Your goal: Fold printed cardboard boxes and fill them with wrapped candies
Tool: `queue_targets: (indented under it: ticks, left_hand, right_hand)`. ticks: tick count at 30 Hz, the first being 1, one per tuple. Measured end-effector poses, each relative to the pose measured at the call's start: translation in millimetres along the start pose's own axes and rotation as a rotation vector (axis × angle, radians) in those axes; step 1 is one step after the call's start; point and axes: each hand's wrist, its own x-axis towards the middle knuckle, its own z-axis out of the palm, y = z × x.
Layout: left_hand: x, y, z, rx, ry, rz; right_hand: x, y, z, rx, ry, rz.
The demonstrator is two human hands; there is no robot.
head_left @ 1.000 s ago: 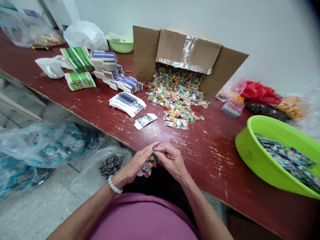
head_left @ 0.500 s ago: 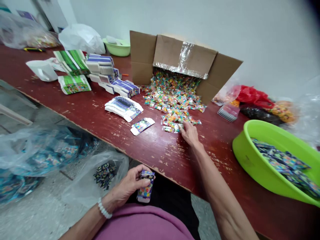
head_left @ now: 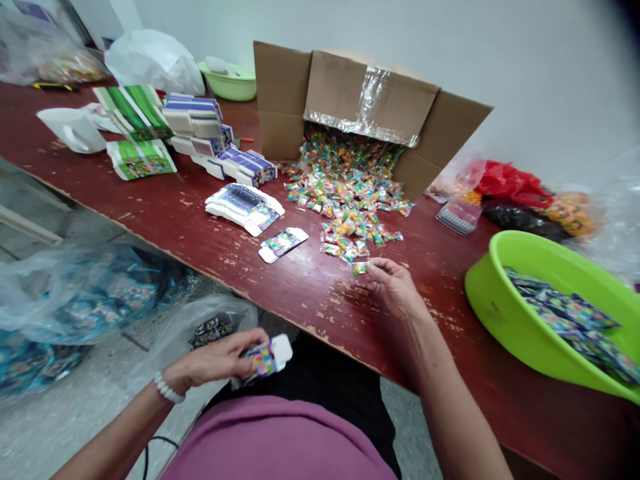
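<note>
We grip a small printed carton (head_left: pixel 266 358) in our left hand (head_left: pixel 225 360), near left; our right hand (head_left: pixel 393 283) pinches one wrapped candy (head_left: pixel 359 269), farther right.

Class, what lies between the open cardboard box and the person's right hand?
Individually wrapped candies, spread loosely over the red tabletop; the head view shows this.

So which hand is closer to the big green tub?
Right. The right hand, pinching a candy packet, is over the table, left of the tub; the left hand, holding a box, is farther left, short of the table's edge.
</note>
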Motion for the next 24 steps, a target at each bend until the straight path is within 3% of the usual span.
queue_targets:
  ticks: [3,8,13,18,21,24]
  left_hand:
    - [5,19,18.0,-0.222,-0.001,0.075]
    - [12,40,40.9,-0.18,0.012,0.186]
    - [13,39,47.0,-0.027,0.093,0.21]
    - [13,37,48.8,-0.04,0.1,0.266]
    - [13,38,50.8,-0.132,0.101,0.264]
    - [15,37,53.5,-0.368,0.132,0.24]
  right_hand:
    - [-42,-2,28,0.189,-0.127,0.089]
    - [-84,11,65,0.122,-0.245,0.021]
    - [-90,18,66,-0.143,-0.282,-0.14]
    - [-92,15,66,-0.279,-0.332,-0.184]
    - [-99,10,70,-0.35,-0.372,-0.281]
    - [-102,8,73,-0.312,-0.405,-0.327]
